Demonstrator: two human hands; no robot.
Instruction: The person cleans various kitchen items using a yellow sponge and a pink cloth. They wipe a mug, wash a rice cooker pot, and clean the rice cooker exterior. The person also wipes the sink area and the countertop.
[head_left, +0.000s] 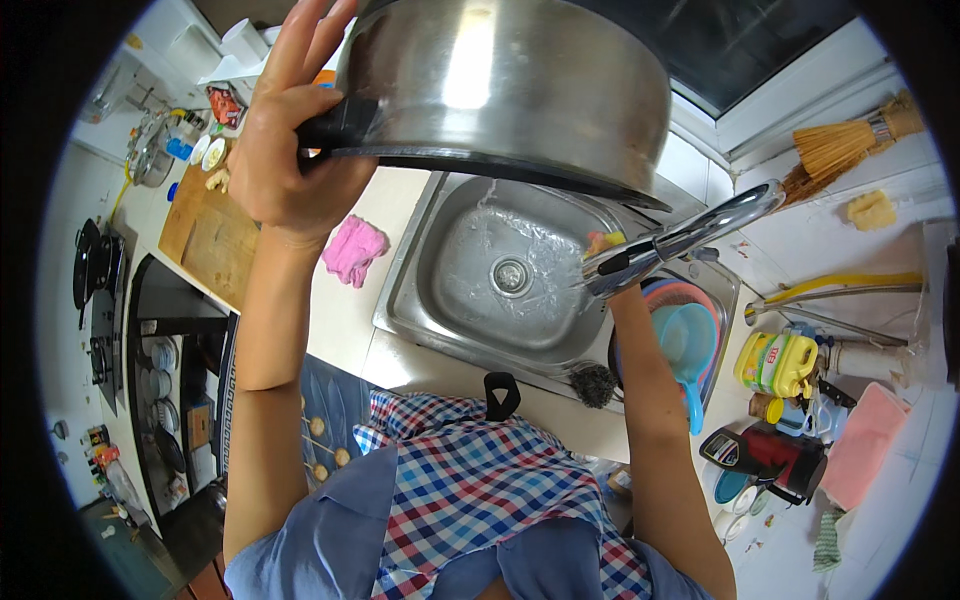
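Observation:
My left hand (281, 142) grips the black side handle (341, 124) of a large stainless steel pot (517, 97). The pot is raised above the far side of the sink, and its dark lower edge faces me. Under it, the steel sink basin (480, 300) is wet around the drain strainer (511, 276). My right forearm (652, 375) reaches over the sink's right side. The chrome faucet (675, 240) hides most of my right hand, so its grip cannot be made out. A yellow and pinkish patch, perhaps a sponge (611, 238), shows just beyond the faucet spout.
A light blue dipper (686, 341) rests in stacked basins at right. A dark scourer (592, 384) lies on the sink's front rim. Left of the sink are a pink cloth (355, 250) and a wooden cutting board (214, 232). A yellow jug (776, 364) stands at right.

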